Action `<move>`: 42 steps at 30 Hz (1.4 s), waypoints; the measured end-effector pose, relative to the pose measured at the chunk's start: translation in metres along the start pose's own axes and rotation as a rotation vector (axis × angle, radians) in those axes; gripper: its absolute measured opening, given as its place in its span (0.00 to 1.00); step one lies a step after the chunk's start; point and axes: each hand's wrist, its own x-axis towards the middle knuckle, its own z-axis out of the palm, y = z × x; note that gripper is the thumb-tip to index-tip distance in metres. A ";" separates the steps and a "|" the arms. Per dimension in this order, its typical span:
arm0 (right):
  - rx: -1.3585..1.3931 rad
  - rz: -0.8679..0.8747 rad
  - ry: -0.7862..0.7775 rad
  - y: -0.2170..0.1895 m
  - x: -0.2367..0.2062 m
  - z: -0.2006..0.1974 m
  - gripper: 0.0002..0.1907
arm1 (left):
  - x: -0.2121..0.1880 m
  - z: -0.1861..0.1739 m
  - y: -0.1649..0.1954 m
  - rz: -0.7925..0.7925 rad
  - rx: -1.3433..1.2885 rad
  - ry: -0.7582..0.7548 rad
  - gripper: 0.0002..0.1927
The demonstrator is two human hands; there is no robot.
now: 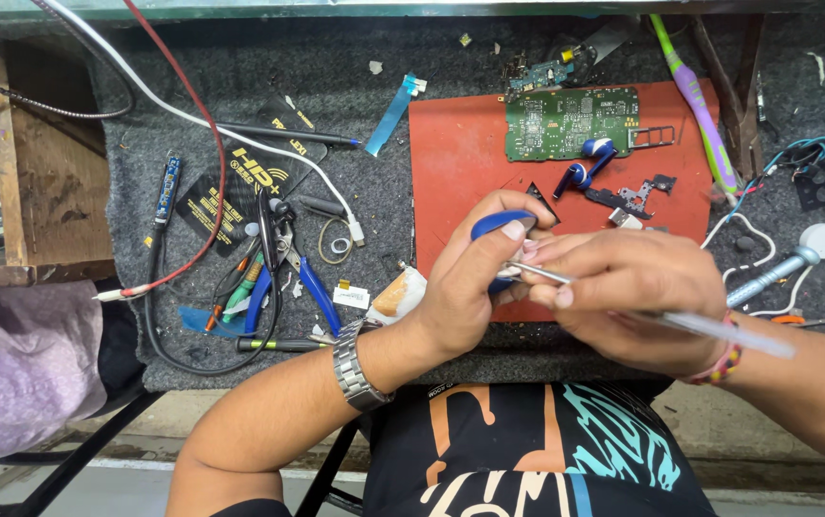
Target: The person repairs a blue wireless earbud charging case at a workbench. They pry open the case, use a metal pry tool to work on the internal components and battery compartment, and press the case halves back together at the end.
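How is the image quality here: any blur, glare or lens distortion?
Head view: even light with soft shadows; the tool in the right hand smears into blur toward its rear end; the left hand and green circuit board stay sharp; the bench edge at top bows slightly; no strong glare.

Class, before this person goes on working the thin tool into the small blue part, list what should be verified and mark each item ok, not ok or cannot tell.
1. Blue part gripped in left hand: ok.
2. Thin tool held in right hand: ok.
3. Tool tip seated on the part: cannot tell, fingers hide it.
4. Work held over the red mat: ok.
5. Green circuit board lying apart from the hands: ok.
6. Blue earbuds apart from the hands: ok.
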 end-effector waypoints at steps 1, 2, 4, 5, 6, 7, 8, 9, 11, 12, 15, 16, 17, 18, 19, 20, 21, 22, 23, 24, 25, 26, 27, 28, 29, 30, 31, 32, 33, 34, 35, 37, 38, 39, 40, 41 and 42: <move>-0.058 -0.048 -0.005 0.001 0.001 0.002 0.15 | 0.000 0.000 0.000 0.004 -0.014 0.005 0.17; -0.116 -0.097 -0.011 0.002 0.001 0.003 0.16 | -0.001 0.001 0.001 0.007 -0.028 0.011 0.17; -0.218 -0.157 -0.047 0.002 0.002 0.003 0.16 | -0.002 0.002 0.000 -0.012 -0.082 0.037 0.17; -0.262 -0.170 -0.077 0.001 0.001 0.001 0.16 | -0.002 0.003 0.000 -0.033 -0.120 0.058 0.17; -0.306 -0.183 -0.107 0.000 0.001 0.000 0.16 | -0.003 0.003 0.000 -0.055 -0.158 0.079 0.17; -0.308 -0.182 -0.103 0.000 0.001 0.001 0.16 | -0.003 0.003 0.000 -0.044 -0.164 0.072 0.17; -0.310 -0.179 -0.101 0.000 0.001 0.001 0.16 | -0.003 0.003 0.000 -0.033 -0.171 0.064 0.17; -0.313 -0.178 -0.099 0.000 0.001 0.001 0.16 | -0.003 0.003 0.000 -0.020 -0.178 0.056 0.17; -0.276 -0.154 -0.074 0.000 0.002 0.002 0.16 | -0.001 0.003 -0.001 0.009 -0.144 0.070 0.17; -0.254 -0.141 -0.063 0.000 0.003 0.003 0.16 | 0.000 0.003 -0.001 0.023 -0.127 0.080 0.17; -0.012 -0.008 -0.028 0.001 0.007 -0.001 0.15 | -0.002 0.002 0.000 0.024 -0.062 0.051 0.16; 0.061 0.006 -0.037 0.002 0.008 -0.002 0.15 | -0.002 0.002 0.001 0.025 -0.045 0.033 0.15; 0.133 0.020 -0.045 0.004 0.009 -0.005 0.15 | -0.003 0.002 0.001 0.025 -0.027 0.014 0.15; 0.205 0.036 -0.054 0.005 0.010 -0.007 0.14 | -0.003 0.002 0.001 0.024 -0.011 -0.006 0.14; 0.211 0.047 -0.052 0.005 0.009 -0.008 0.14 | -0.004 0.002 0.001 0.017 0.005 -0.015 0.14; 0.216 0.056 -0.051 0.005 0.008 -0.009 0.14 | -0.003 0.001 0.001 0.012 0.023 -0.026 0.14; 0.222 0.066 -0.050 0.005 0.007 -0.010 0.13 | -0.003 0.001 0.000 0.006 0.039 -0.036 0.14; 0.222 0.087 -0.051 0.005 0.006 -0.010 0.13 | -0.003 0.001 0.000 0.058 0.070 -0.047 0.15; 0.221 0.107 -0.053 0.004 0.005 -0.010 0.13 | -0.003 0.001 -0.001 0.110 0.100 -0.060 0.15; 0.219 0.126 -0.055 0.004 0.004 -0.010 0.12 | -0.003 0.000 -0.001 0.162 0.131 -0.074 0.15; 0.206 0.133 -0.064 0.004 0.003 -0.010 0.12 | -0.003 0.000 -0.001 0.168 0.159 -0.065 0.15; 0.192 0.140 -0.073 0.004 0.003 -0.009 0.11 | -0.004 0.001 -0.002 0.174 0.187 -0.056 0.16; 0.179 0.146 -0.083 0.004 0.002 -0.009 0.11 | -0.005 0.001 -0.002 0.181 0.215 -0.047 0.16; 0.195 0.152 -0.076 0.004 0.002 -0.008 0.11 | -0.005 0.001 -0.002 0.189 0.224 -0.047 0.16; 0.213 0.157 -0.069 0.003 0.002 -0.007 0.11 | -0.005 0.001 -0.003 0.197 0.233 -0.046 0.16; 0.229 0.159 -0.061 0.003 0.002 -0.007 0.12 | -0.005 0.001 -0.002 0.207 0.245 -0.046 0.16; 0.205 0.117 -0.070 0.003 0.002 -0.006 0.12 | -0.005 0.001 -0.002 0.218 0.240 -0.045 0.16; 0.181 0.077 -0.079 0.003 0.001 -0.006 0.13 | -0.006 0.002 -0.002 0.227 0.233 -0.044 0.15; 0.155 0.039 -0.088 0.002 0.001 -0.007 0.14 | -0.006 0.003 -0.002 0.236 0.223 -0.045 0.15; 0.086 -0.002 -0.081 0.002 0.000 -0.005 0.15 | -0.007 0.004 -0.002 0.218 0.172 -0.034 0.16; 0.019 -0.045 -0.073 0.002 0.000 -0.001 0.16 | -0.008 0.006 -0.002 0.200 0.123 -0.023 0.16; -0.057 -0.116 -0.069 0.004 -0.001 0.001 0.17 | -0.009 0.008 -0.001 0.170 0.045 -0.014 0.16; -0.065 -0.144 -0.073 0.004 -0.001 0.001 0.17 | -0.010 0.008 -0.001 0.158 0.016 -0.016 0.16; -0.072 -0.171 -0.075 0.004 -0.002 0.001 0.17 | -0.011 0.008 0.000 0.145 -0.013 -0.019 0.17; -0.103 -0.189 -0.088 0.004 -0.002 0.001 0.17 | -0.011 0.008 0.000 0.150 -0.022 -0.024 0.17; -0.134 -0.207 -0.100 0.004 -0.003 0.001 0.17 | -0.012 0.009 0.000 0.154 -0.031 -0.030 0.17; -0.164 -0.225 -0.113 0.004 -0.003 0.001 0.17 | -0.012 0.009 0.000 0.157 -0.041 -0.034 0.17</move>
